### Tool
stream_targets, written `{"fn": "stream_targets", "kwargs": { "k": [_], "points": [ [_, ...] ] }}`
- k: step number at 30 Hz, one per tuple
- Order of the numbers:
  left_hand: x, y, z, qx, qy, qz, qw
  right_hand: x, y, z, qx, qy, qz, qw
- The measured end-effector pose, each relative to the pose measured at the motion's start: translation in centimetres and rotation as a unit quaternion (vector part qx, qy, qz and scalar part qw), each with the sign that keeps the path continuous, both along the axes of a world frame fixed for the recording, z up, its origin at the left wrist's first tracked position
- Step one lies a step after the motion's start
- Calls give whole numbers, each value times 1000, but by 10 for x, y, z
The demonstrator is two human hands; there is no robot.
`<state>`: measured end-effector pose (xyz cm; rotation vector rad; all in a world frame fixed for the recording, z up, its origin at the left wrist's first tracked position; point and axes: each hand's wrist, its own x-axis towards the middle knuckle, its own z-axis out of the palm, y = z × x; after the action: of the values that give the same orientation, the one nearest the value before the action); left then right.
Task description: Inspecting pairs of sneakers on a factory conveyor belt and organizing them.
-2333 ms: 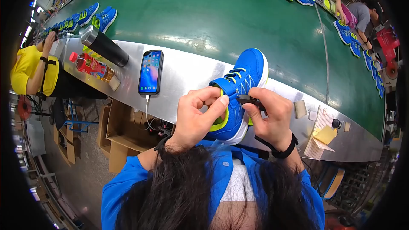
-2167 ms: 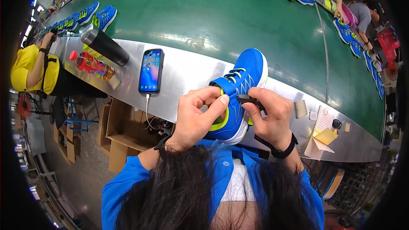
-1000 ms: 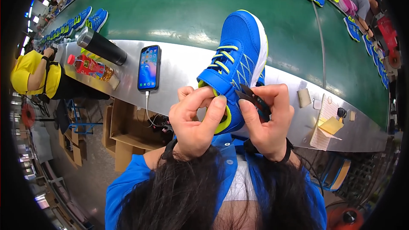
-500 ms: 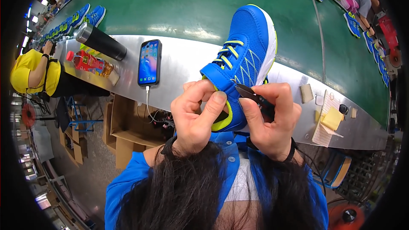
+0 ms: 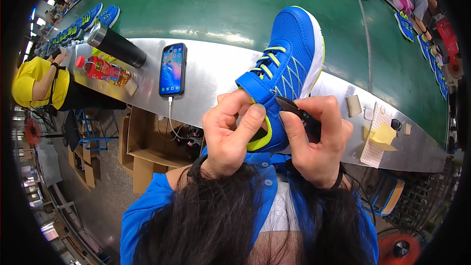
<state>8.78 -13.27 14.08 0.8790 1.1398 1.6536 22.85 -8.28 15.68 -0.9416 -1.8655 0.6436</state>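
A blue sneaker (image 5: pixel 290 34) with yellow-green laces and lining and a white sole is held up in front of me, toe pointing away. With fingers and thumb, my left hand (image 5: pixel 229 130) pinches its collar just below the wide blue strap (image 5: pixel 256 87). My right hand (image 5: pixel 316 137) is closed around small dark thread snips (image 5: pixel 288 105), mostly hidden in the palm. Their pointed tip is at the shoe's side, by the strap's end. The heel is partly behind my hands.
A phone (image 5: pixel 172 71) on a white cable, a red-labelled bottle (image 5: pixel 105 71) and a black tumbler (image 5: pixel 117 45) stand left on the metal ledge (image 5: pixel 206 64). Sponge pieces (image 5: pixel 353 106) and a pad (image 5: pixel 375 140) lie right. Beyond is a green conveyor belt (image 5: pixel 196 5) carrying sneakers. Co-workers stand at both sides.
Both hands, the sneaker and the snips have shifted slightly right together. The grips look the same. At far left the co-worker's arm has moved a little.
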Motion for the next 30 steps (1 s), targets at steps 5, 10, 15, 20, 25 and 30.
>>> {"fn": "stream_targets", "kwargs": {
  "k": [5, 10, 15, 20, 25, 30],
  "points": [
    [0, 0, -9, 4, 93, 42, 995, 2, 5, -8, -52, 71, 17, 996],
    [-4, -4, 1, -18, 78, 55, 995, 9, 10, -8, -187, 211, 22, 959],
    [-18, 17, -15, 74, 464, 133, 873, 61, 36, -48, -215, 136, -89, 963],
    [-11, 25, -57, -37, 577, 53, 814, 119, 48, -106, -202, -66, -142, 967],
    [8, 23, -72, -37, 591, -52, 804, 135, 41, -127, -166, -171, -129, 962],
    [22, 34, -73, -44, 596, -35, 801, 90, 32, -119, -303, -74, -1, 950]
  ]
}}
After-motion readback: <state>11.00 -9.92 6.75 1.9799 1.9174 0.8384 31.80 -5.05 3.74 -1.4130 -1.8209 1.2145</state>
